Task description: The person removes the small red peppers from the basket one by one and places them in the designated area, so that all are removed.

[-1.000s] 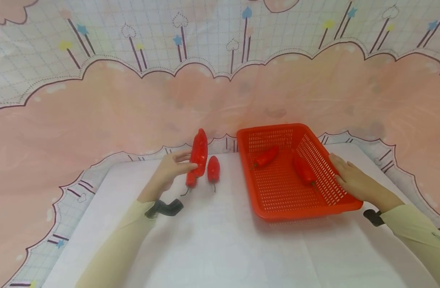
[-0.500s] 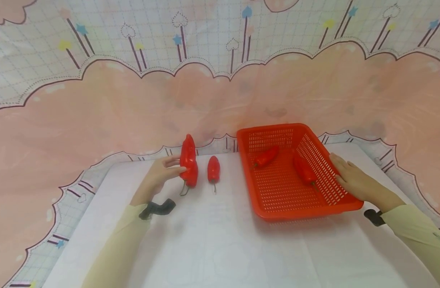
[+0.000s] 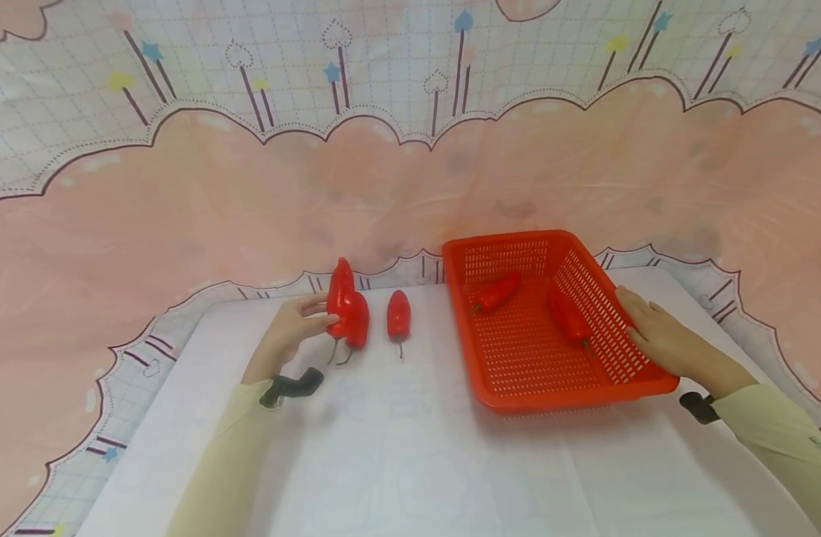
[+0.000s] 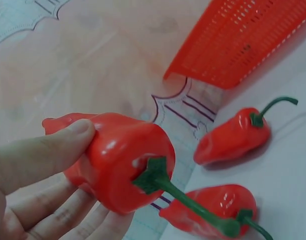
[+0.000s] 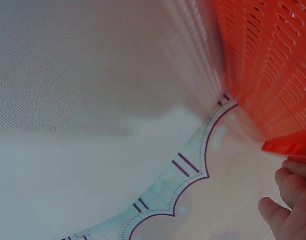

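My left hand [image 3: 291,328] pinches a red pepper [image 3: 339,297] between thumb and fingers, its green stem pointing toward me. In the left wrist view, the held pepper [image 4: 125,160] looks large and close, with the thumb along its top. Just behind it, partly covered in the head view, is a second red pepper [image 3: 359,322]. A third pepper [image 3: 398,316] lies on the table to the right. My right hand [image 3: 667,335] rests on the right rim of a red perforated basket [image 3: 473,358], fingers fairly straight. Inside the basket lie two peppers, one left [image 3: 497,291] and one right [image 3: 568,317].
A white cloth-covered table [image 3: 410,447] lies beneath everything. Behind it hangs a pink and white patterned sheet [image 3: 356,186], which meets the table's back edge close to the peppers and basket.
My left hand has moved left and slightly nearer to me with its pepper, showing more of the pepper behind. The right hand and basket have stayed put.
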`<control>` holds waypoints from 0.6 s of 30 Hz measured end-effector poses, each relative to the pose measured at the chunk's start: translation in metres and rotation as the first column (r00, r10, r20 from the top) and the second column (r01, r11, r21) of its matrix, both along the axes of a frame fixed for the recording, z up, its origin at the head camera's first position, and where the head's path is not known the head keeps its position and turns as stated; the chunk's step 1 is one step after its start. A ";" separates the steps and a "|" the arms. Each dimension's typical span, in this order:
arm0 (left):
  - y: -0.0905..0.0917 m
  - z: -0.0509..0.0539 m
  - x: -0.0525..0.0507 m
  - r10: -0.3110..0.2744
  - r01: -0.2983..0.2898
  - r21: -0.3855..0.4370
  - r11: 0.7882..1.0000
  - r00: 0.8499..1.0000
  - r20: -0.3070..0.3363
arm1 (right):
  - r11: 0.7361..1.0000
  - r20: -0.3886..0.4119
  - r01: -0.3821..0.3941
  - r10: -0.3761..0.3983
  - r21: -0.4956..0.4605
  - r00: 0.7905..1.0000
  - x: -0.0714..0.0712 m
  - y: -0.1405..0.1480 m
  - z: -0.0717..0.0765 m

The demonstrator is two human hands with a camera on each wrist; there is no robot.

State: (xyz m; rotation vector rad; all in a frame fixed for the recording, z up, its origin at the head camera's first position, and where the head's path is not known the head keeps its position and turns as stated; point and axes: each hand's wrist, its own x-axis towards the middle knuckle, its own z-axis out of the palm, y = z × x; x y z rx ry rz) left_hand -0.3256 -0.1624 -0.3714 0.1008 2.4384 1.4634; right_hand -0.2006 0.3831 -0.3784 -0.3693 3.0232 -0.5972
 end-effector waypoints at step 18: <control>-0.022 -0.024 -0.012 0.086 -0.082 -0.059 0.995 0.994 0.072 | 1.000 -0.021 -0.009 0.009 0.009 1.000 0.001 0.000 0.000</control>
